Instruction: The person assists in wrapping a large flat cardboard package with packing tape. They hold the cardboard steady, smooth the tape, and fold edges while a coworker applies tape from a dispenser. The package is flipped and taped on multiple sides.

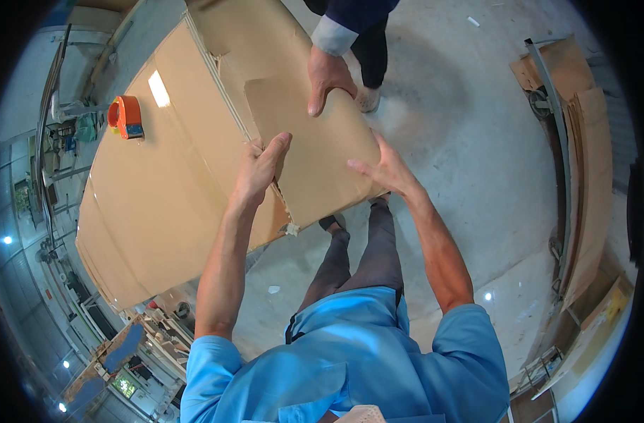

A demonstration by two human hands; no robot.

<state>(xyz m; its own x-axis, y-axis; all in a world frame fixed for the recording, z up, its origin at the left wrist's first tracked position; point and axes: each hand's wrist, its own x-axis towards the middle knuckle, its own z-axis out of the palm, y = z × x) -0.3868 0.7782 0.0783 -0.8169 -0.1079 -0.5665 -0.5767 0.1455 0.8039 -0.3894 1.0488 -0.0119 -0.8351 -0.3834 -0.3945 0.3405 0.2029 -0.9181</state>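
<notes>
A brown cardboard sheet, bent over along its right side, lies on the right part of a large tan panel wrapped in shiny film. My left hand is closed on the sheet's left edge, its thumb on top and fingers mostly hidden. On the right, my right hand grips the bent side near the near corner, thumb on top and the other fingers out of sight behind it. Farther up, another person's hand presses on the same cardboard. White torn bits stick out at its near left corner.
An orange tape dispenser rests on the panel's left part. Across the floor at right, brown cardboard sheets lean on a metal cart frame. The other person's leg stands beyond the cardboard. Offcuts lie at lower left.
</notes>
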